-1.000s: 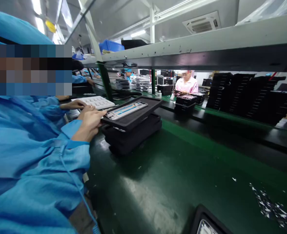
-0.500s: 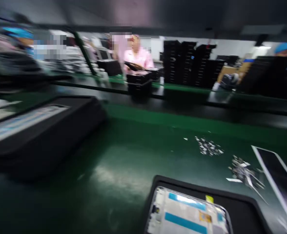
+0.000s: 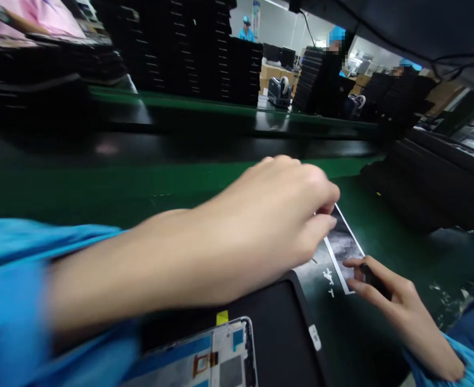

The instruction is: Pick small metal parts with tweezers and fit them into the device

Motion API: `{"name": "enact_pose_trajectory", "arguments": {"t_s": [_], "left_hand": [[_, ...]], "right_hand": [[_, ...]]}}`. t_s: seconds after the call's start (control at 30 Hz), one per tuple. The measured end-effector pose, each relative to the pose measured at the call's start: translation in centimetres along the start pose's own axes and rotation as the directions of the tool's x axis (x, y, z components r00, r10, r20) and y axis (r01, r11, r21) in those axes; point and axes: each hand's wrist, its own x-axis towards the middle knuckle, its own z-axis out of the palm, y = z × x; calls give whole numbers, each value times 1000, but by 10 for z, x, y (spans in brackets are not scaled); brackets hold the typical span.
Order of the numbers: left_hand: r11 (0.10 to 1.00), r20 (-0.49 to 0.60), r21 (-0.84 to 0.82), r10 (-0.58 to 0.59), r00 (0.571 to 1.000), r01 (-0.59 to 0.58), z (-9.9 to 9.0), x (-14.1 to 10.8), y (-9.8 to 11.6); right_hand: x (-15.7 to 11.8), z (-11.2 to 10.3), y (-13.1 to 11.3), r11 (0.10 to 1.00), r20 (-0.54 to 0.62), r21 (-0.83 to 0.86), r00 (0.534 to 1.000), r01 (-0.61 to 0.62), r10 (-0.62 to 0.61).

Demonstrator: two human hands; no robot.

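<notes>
My left hand (image 3: 285,215) reaches across from the left, its blue sleeve (image 3: 15,290) low in the picture. Its thumb and forefinger are pinched together on the far end of a dark strip with a white border (image 3: 344,244) that lies on the green belt (image 3: 100,188). My right hand (image 3: 382,293) rests at the strip's near end and grips a small dark tool (image 3: 369,275) between thumb and fingers. Below my left arm sits a black tray (image 3: 281,328) with a white and blue phone panel (image 3: 216,363) in it.
A stack of black trays (image 3: 426,183) stands on the belt to the right. Tall stacks of black trays (image 3: 205,48) line the far bench, beside a tape dispenser (image 3: 279,88). People in blue caps work far behind. Small white scraps (image 3: 449,301) lie near my right wrist.
The view has swung right and down, away from the co-worker in blue and their tray stack. Both my hands have come into view at the dark strip.
</notes>
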Motion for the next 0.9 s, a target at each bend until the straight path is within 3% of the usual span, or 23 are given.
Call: {"name": "enact_pose_trajectory", "arguments": {"t_s": [0.03, 0.07, 0.17, 0.3, 0.4, 0.57, 0.73, 0.9], "left_hand": [[944, 115, 306, 95, 989, -126, 13, 15, -1], [840, 241, 472, 170, 955, -269, 27, 27, -6], [788, 427, 448, 228, 875, -423, 69, 44, -34], [813, 510, 419, 157, 846, -403, 100, 44, -64], [842, 551, 392, 108, 827, -371, 103, 45, -68], [892, 588, 325, 69, 806, -314, 91, 45, -57], [937, 585, 254, 48, 809, -240, 83, 37, -41], [963, 558, 164, 86, 825, -212, 89, 33, -39]], "right_hand": [[0, -1, 2, 1000, 13, 13, 1000, 1, -1], [0, -2, 5, 1000, 10, 31, 1000, 6, -6], [-2, -2, 12, 994, -69, 107, 998, -5, 13], [-6, 0, 19, 985, -125, 169, 991, -27, 49], [-7, 2, 23, 984, -130, 179, 990, -23, 47], [-3, 5, 30, 961, -73, 264, 992, -79, 101], [12, 18, 21, 948, 75, 303, 994, -93, 73], [22, 27, 9, 956, 84, 292, 996, -43, 19]]}}
